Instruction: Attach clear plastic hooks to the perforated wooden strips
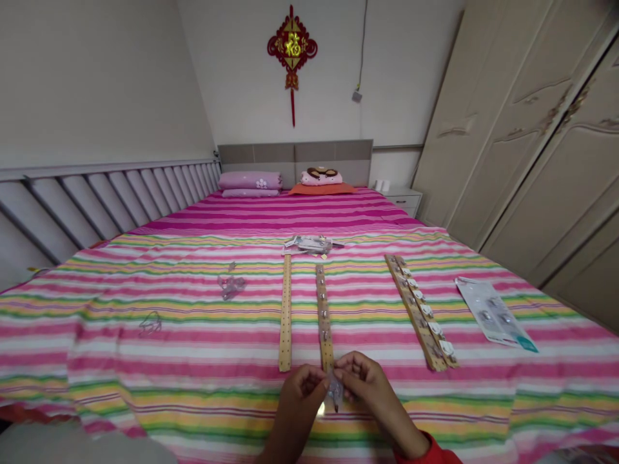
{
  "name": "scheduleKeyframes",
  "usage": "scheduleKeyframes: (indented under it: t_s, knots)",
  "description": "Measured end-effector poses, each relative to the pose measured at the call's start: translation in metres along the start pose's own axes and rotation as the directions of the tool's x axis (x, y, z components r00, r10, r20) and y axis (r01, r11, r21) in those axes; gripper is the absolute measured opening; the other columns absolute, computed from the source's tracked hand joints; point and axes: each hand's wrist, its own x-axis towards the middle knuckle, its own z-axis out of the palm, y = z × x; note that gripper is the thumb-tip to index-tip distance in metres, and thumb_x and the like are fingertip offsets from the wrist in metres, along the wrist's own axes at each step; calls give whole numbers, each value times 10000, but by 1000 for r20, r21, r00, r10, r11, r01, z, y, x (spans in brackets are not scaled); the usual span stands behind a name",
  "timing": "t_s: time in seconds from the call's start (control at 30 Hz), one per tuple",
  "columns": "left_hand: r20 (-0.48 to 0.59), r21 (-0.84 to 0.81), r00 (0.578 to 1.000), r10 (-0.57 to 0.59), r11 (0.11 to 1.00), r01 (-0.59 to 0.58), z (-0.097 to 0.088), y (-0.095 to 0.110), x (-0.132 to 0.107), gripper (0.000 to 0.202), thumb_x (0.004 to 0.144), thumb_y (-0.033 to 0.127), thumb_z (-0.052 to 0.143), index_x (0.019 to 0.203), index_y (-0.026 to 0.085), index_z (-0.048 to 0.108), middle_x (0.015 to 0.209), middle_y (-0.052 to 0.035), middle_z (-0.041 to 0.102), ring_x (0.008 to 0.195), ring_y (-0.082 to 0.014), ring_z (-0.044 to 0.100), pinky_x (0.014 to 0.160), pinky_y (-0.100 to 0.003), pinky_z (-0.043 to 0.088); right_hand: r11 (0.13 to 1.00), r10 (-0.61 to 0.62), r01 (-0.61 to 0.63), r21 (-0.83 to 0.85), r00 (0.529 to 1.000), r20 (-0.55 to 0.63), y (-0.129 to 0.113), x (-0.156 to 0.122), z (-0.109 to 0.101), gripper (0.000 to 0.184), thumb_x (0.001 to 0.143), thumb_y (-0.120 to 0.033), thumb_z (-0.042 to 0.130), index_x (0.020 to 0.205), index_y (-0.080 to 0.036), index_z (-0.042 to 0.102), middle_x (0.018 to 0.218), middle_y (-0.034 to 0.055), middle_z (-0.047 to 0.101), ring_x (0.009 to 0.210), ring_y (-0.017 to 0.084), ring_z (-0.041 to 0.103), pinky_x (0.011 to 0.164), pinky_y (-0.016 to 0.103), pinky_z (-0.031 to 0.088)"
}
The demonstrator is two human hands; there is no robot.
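Between my two hands is a small clear plastic bag (334, 390) with something small and dark at its lower end; its contents are too blurred to name. My left hand (305, 390) pinches its left edge, thumb against fingers. From the other side, my right hand (363, 379) grips the bag's upper right edge. Just beyond my fingertips lies a narrow wooden strip (326, 351) with several small metal pieces along it. To its left rests a bare wooden strip (285, 316) with rows of holes.
On the right lie wooden strips with white and metal pieces (420, 309) and a flat clear package (494, 314). Crumpled plastic (231, 287) and a thin wiry tangle (151, 322) are on the left. Plastic packaging (312, 244) sits farther back on the striped bedsheet (193, 374).
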Motion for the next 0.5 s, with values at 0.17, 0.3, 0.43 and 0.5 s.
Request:
scheduleKeyframes:
  t_s: [0.17,0.3,0.43,0.5]
  knots:
    - [-53,-97,986,-157,984,151,5,-6,20,350,533,454,740,616,158,573,451,53,509,427,-74,442,460,-205,328,994,33,-18,105,990,-140,16,14,1,419,502,-512,821,653,-162,646,450,-37,559,390,87,464,407,212,366]
    - [-75,-92,984,-164,983,157,7,-5,34,321,523,419,731,607,161,560,440,56,512,409,-73,449,446,-204,327,989,39,-9,150,978,-203,19,28,2,437,462,-525,820,633,-150,674,426,-31,555,377,91,447,396,221,350]
    - [-98,-24,983,-152,988,150,7,-5,44,262,539,384,696,605,165,568,470,46,543,426,-89,485,444,-211,353,992,9,21,123,970,-244,22,38,2,419,447,-497,822,631,-143,696,455,-18,584,393,100,459,414,236,362]
    - [-107,16,986,-130,991,132,7,-8,48,243,540,374,684,601,166,574,480,37,553,450,-105,509,455,-220,370,993,-1,32,111,965,-264,24,42,2,414,446,-493,819,631,-144,696,465,-12,598,394,102,459,417,240,362]
